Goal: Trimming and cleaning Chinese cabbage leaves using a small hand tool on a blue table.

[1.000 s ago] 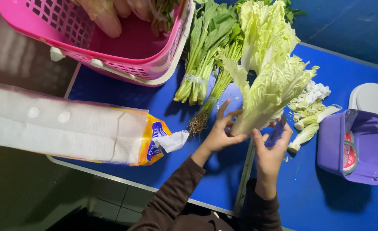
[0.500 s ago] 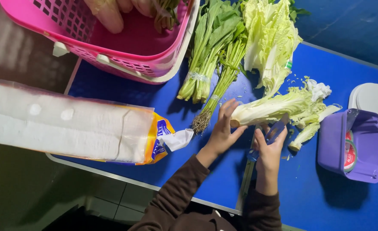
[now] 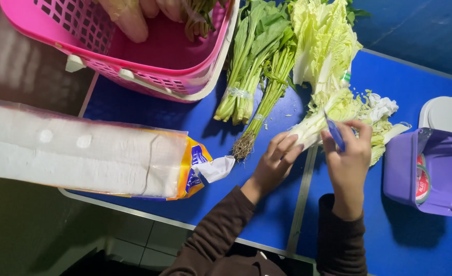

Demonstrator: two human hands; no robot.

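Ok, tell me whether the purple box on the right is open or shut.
Open. The purple box has no lid on it, and a red-and-white item shows inside. A round white lid-like piece lies just beyond it.
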